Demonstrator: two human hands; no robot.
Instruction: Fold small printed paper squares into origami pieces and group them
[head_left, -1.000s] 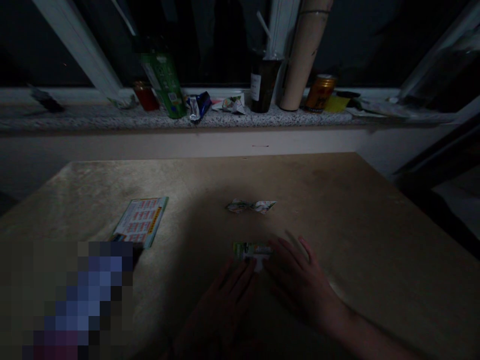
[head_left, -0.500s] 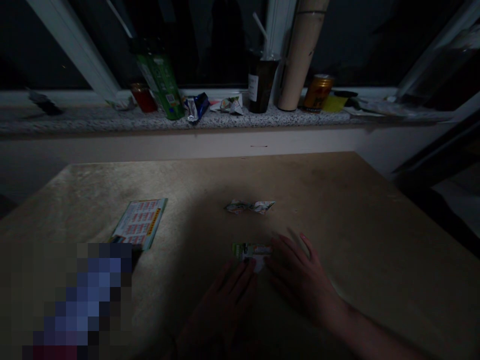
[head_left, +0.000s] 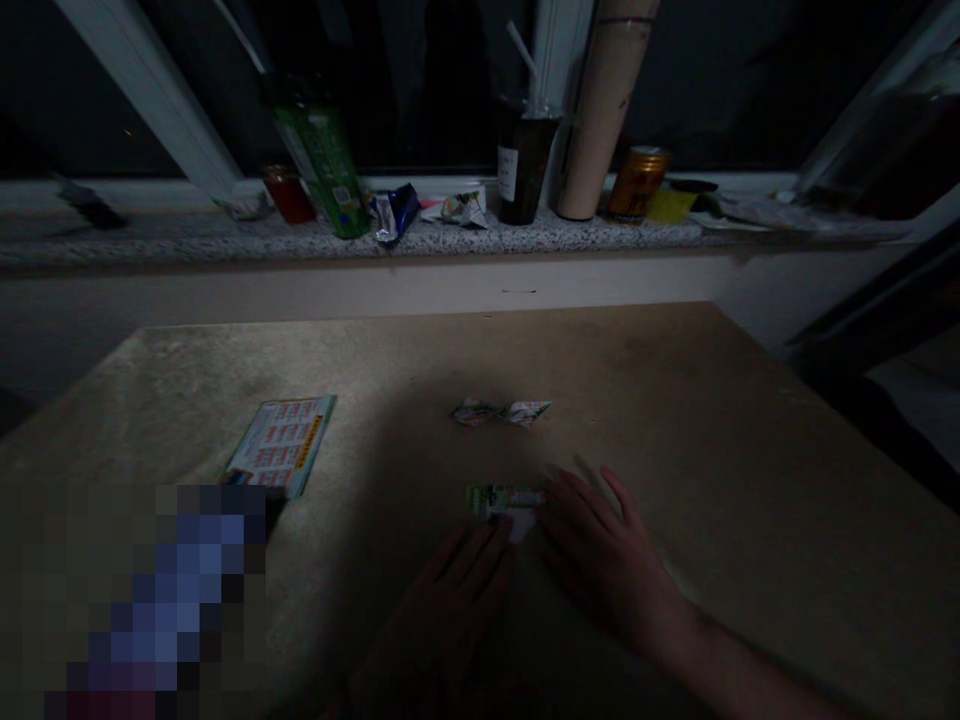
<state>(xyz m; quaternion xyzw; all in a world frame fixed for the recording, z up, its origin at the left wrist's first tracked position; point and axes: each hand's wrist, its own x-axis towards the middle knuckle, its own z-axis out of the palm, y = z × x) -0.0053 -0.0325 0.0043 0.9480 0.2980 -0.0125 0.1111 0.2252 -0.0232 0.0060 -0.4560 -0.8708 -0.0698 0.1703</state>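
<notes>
The small folded paper [head_left: 504,499] lies flat on the table [head_left: 675,400], near the middle, touched by fingertips of the outspread left hand [head_left: 450,590] and right hand [head_left: 604,555]; light, thin and crease-prone, it seems best pinched by its edges.

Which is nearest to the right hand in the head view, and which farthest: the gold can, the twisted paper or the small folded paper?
1. The small folded paper, just left of the right hand.
2. The twisted paper, farther up the table, near its middle.
3. The gold can, on the windowsill beyond the table.
</notes>
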